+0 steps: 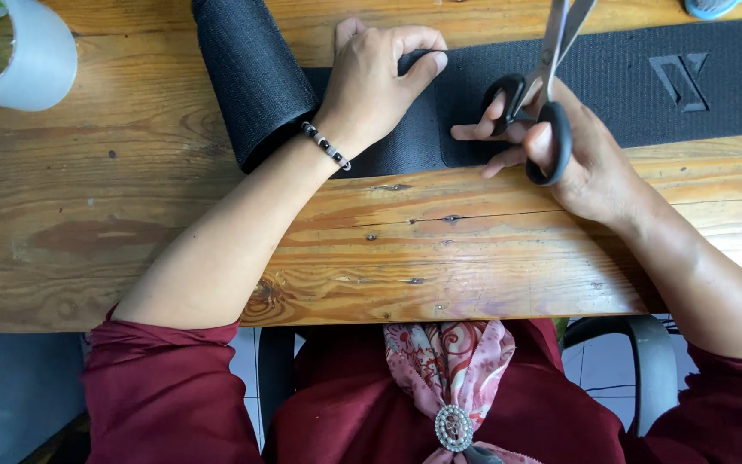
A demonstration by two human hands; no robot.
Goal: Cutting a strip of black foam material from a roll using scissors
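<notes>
We see a knotty wooden counter [130,215] carrying a wide black elastic band [629,86], its roll [251,77], and a tape roll [23,51]

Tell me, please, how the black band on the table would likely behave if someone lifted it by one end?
The black band would probably flop and drape, since it lies flat and curls into a roll at its left. It looks woven and textured, so likely grippy, not slippery. The left hand presses it down, which hints it shifts or springs back easily.
</notes>
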